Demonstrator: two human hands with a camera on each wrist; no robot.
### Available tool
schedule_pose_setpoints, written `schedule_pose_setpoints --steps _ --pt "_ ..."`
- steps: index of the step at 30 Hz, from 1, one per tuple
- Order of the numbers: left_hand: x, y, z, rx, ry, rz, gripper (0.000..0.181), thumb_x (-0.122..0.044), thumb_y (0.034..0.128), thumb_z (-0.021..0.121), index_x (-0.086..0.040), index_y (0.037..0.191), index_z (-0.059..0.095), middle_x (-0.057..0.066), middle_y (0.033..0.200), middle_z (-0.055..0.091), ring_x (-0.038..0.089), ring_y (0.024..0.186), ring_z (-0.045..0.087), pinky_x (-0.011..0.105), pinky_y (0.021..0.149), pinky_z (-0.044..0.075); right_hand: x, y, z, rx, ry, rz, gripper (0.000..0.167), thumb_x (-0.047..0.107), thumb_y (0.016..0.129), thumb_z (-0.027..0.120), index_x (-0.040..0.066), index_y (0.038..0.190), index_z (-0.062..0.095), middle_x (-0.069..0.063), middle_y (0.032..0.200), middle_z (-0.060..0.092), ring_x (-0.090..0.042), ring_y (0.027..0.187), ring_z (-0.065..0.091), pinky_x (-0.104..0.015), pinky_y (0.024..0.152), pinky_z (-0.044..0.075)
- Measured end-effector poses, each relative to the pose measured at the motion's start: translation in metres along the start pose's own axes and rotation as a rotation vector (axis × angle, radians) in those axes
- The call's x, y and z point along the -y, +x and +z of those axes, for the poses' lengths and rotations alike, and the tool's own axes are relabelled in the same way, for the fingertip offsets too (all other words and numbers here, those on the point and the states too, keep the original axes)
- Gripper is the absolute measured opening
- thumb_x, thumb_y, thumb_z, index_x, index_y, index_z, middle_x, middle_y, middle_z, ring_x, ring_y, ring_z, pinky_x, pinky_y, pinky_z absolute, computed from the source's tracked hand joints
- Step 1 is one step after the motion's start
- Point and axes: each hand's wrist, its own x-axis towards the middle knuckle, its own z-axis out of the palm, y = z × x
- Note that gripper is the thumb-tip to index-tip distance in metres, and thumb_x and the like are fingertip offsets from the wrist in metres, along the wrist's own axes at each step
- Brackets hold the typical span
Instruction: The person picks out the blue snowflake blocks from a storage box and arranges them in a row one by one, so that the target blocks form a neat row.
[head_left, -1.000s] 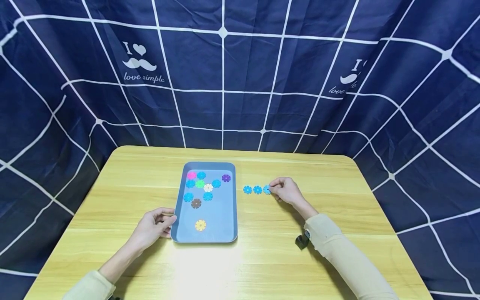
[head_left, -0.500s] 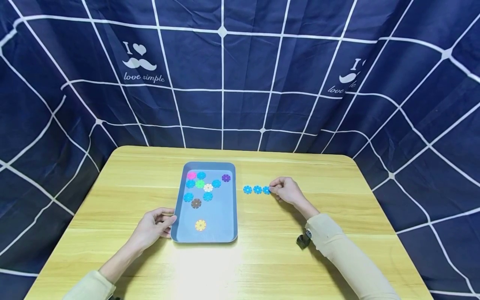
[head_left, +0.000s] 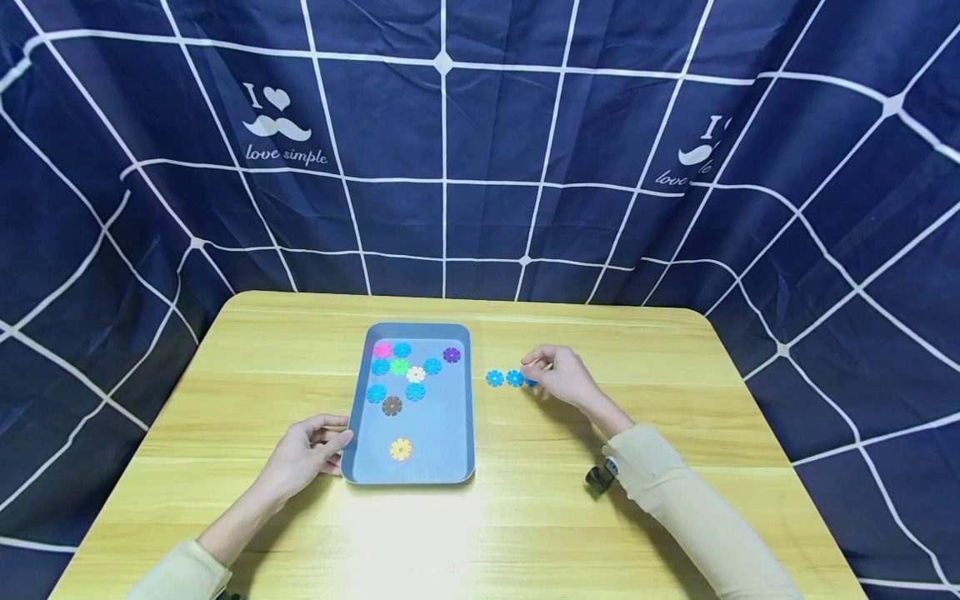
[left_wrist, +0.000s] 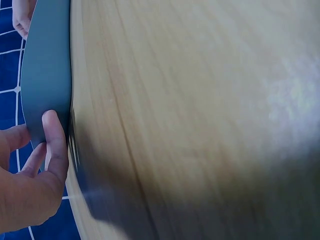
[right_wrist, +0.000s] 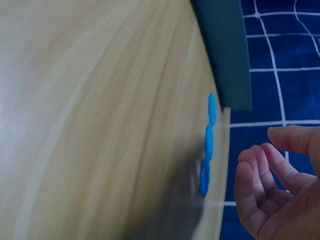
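At the left wall of a grey-blue tray (head_left: 442, 442), my left hand (head_left: 303, 454) pinches the rim; the left wrist view shows its fingers and thumb against the wall. Right of the tray, three blue notched plastic discs (head_left: 513, 378) lie in a row on the table. My right hand (head_left: 562, 375) is over the rightmost disc and partly hides it in the head view. In the right wrist view, that hand (right_wrist: 275, 185) is raised off the row, thumb and fingers apart and nothing between them. All three discs (right_wrist: 209, 142) appear edge-on there, touching or nearly so.
Inside the tray lie several more notched discs: blue ones (head_left: 415, 392), a pink (head_left: 383, 351), a green (head_left: 399, 367), a cream (head_left: 416, 374), a purple (head_left: 452, 356), a brown (head_left: 392, 406) and a yellow-orange one (head_left: 401, 450). A dark blue curtain (head_left: 480, 217) surrounds the wooden table (head_left: 600, 533).
My right hand first slid the third blue disc slightly left toward the other two, then let it go and rose a little leftward over it. The left hand stayed on the tray.
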Motion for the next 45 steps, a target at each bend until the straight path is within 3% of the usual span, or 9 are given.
schedule_pose_setpoints --steps 5,12,20,29,38,45 --pt "0.000 0.000 0.000 0.001 -0.001 -0.003 0.045 -0.014 0.1048 0.066 0.011 0.141 0.056 0.017 0.102 0.073 0.015 0.073 0.068 0.028 0.068 0.068 0.014 0.000 0.007 0.017 -0.013 -0.047 0.024 0.012 0.098 0.072 -0.003 0.116 0.072 -0.017 0.093 0.072 -0.037 0.074 0.071 -0.043 0.060 0.066" --pt "0.000 0.000 0.000 0.002 -0.002 -0.004 0.046 -0.014 0.1047 0.066 0.010 0.142 0.055 0.017 0.103 0.073 0.016 0.074 0.069 0.028 0.069 0.068 0.030 0.003 0.019 0.057 -0.050 -0.152 0.027 0.013 0.098 0.072 -0.004 0.118 0.073 -0.015 0.095 0.074 -0.043 0.078 0.071 -0.024 0.058 0.058" --pt "0.000 0.000 0.000 0.003 -0.005 -0.004 0.046 -0.014 0.1048 0.066 0.011 0.142 0.055 0.018 0.104 0.072 0.016 0.074 0.069 0.028 0.069 0.068 0.050 0.008 0.034 0.110 -0.155 -0.261 0.019 0.018 0.098 0.073 0.006 0.113 0.076 -0.009 0.097 0.075 -0.014 0.082 0.065 -0.027 0.077 0.058" --pt "-0.001 -0.001 0.000 0.003 -0.014 -0.010 0.046 -0.014 0.1051 0.065 0.011 0.142 0.055 0.017 0.103 0.072 0.016 0.073 0.068 0.028 0.069 0.068 0.065 0.017 0.053 0.173 -0.196 -0.359 0.023 0.015 0.099 0.072 0.002 0.117 0.074 -0.006 0.095 0.075 -0.012 0.085 0.065 -0.022 0.076 0.058" --pt "-0.002 -0.002 0.001 -0.001 -0.018 -0.011 0.046 -0.014 0.1049 0.065 0.011 0.142 0.055 0.019 0.106 0.073 0.016 0.073 0.069 0.028 0.069 0.068 0.072 0.029 0.068 0.182 -0.236 -0.394 0.022 0.017 0.100 0.073 0.003 0.117 0.074 -0.004 0.100 0.075 -0.014 0.093 0.067 -0.027 0.086 0.060" --pt "-0.001 -0.002 0.001 -0.003 -0.018 -0.009 0.045 -0.014 0.1050 0.065 0.010 0.142 0.055 0.020 0.108 0.073 0.017 0.074 0.070 0.028 0.070 0.068 0.071 0.042 0.078 0.194 -0.271 -0.407 0.022 0.017 0.099 0.075 0.006 0.118 0.075 -0.004 0.101 0.075 -0.015 0.094 0.066 -0.025 0.084 0.058"
